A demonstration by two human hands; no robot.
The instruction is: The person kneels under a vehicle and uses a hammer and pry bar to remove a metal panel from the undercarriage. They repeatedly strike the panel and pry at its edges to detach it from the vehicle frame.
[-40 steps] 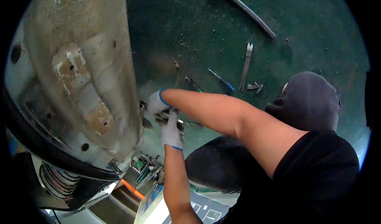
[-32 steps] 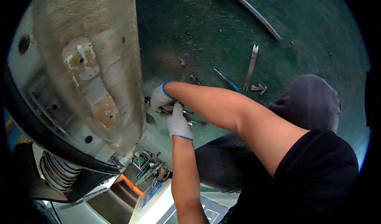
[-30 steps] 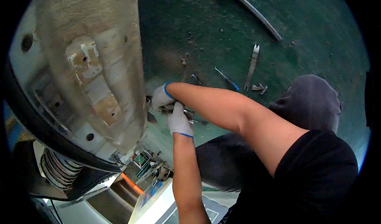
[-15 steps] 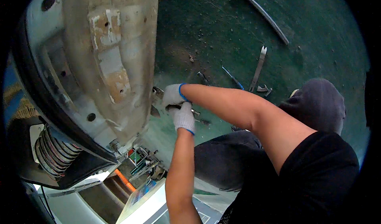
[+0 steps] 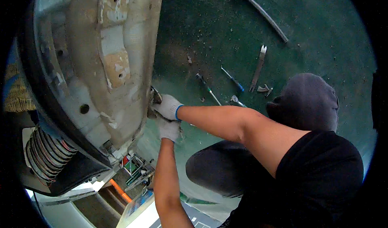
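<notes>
My right hand (image 5: 167, 105), in a pale knit glove with a blue cuff, is closed at the lower edge of a worn beige and grey vehicle body panel (image 5: 137, 74). A short metal tool (image 5: 157, 94) sticks out of its fingers against the panel edge; its kind cannot be made out. Just below, my left hand (image 5: 168, 129), gloved alike, presses up against the right one. Its fingers are bent and mostly hidden, so what they grip does not show.
On the green floor lie a long-handled hammer (image 5: 264, 15), a flat pry bar (image 5: 258, 68), a blue-handled pick (image 5: 233, 79), a screwdriver (image 5: 208, 88) and a ratchet (image 5: 237, 101). My knee (image 5: 305, 100) stands at the right. A tool cart (image 5: 137, 171) and orange hose (image 5: 120, 190) are lower left.
Both hands have moved left and a little down, up to the panel edge. The view has shifted, and the screwdriver and ratchet on the floor now show more fully.
</notes>
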